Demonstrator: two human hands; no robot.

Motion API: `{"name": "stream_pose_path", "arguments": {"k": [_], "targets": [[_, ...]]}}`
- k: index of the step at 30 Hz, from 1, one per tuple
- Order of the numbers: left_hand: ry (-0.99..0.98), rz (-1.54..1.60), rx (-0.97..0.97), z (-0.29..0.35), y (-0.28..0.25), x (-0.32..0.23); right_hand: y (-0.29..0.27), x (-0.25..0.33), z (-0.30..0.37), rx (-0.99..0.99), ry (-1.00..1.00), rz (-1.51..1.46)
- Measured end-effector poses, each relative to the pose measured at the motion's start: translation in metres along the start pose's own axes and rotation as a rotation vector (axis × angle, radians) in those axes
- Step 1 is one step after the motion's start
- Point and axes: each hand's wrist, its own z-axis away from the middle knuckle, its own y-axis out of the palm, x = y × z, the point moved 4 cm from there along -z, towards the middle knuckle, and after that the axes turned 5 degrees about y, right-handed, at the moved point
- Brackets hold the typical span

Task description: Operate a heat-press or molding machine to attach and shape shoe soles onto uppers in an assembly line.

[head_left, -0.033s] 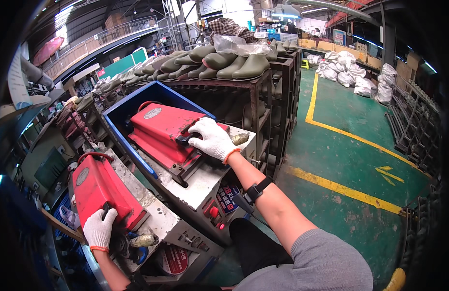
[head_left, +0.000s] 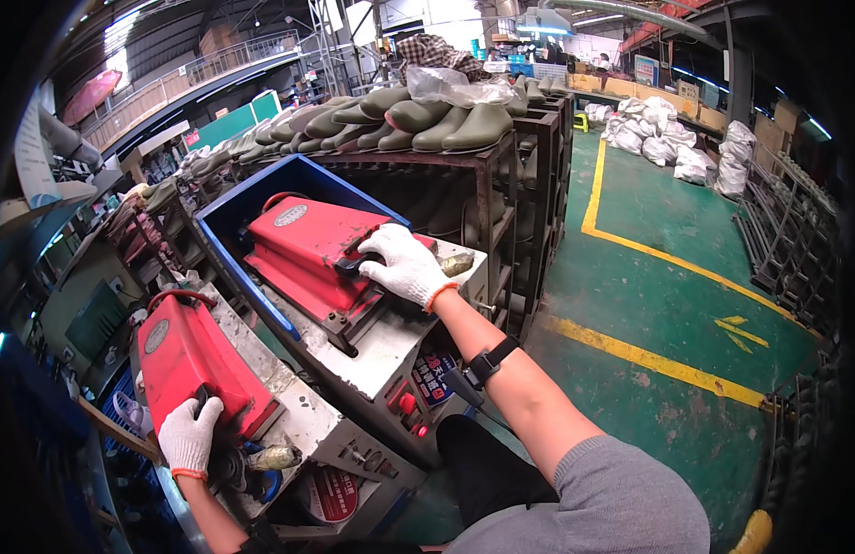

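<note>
Two white machines with red metal covers stand side by side before me. My left hand, in a white knit glove with an orange cuff, is closed on a small black handle at the near end of the left red cover. Gloved the same way, my right hand grips a black handle on the right red cover. Part of each handle is hidden by my fingers. Beside each hand, a tape-wrapped knob or lever end sticks out of the machine.
A blue bin surrounds the far end of the right cover. Beyond it, a rusty rack carries rows of olive-green boots. Red buttons sit on the right machine's front. Yellow lines cross the green floor; white sacks lie far right.
</note>
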Motion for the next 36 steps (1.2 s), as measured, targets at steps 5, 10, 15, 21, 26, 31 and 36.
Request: {"name": "stream_pose_path", "arguments": {"k": [5,10,15,21,26,31,36], "targets": [[-0.005,0.01,-0.003,0.0,0.0,-0.002,0.002,-0.004,0.0,-0.007,-0.021,0.003],[-0.017,-0.001,0.004,0.001,-0.004,-0.003,0.005,-0.006,0.0,-0.047,-0.034,-0.01],[0.007,-0.001,-0.018,-0.001,0.003,0.002,0.005,-0.008,0.002,-0.054,-0.051,0.009],[0.008,-0.001,-0.033,0.0,0.002,0.001,0.005,-0.008,0.002,-0.058,-0.061,0.006],[-0.001,0.002,-0.023,-0.001,0.002,0.002,0.004,-0.006,0.002,-0.058,-0.057,0.002],[0.013,-0.021,-0.053,-0.002,0.005,0.006,0.005,-0.007,0.002,-0.063,-0.055,-0.003],[0.007,-0.003,-0.045,-0.001,0.002,0.001,0.004,-0.007,0.002,-0.066,-0.045,-0.006]]}}
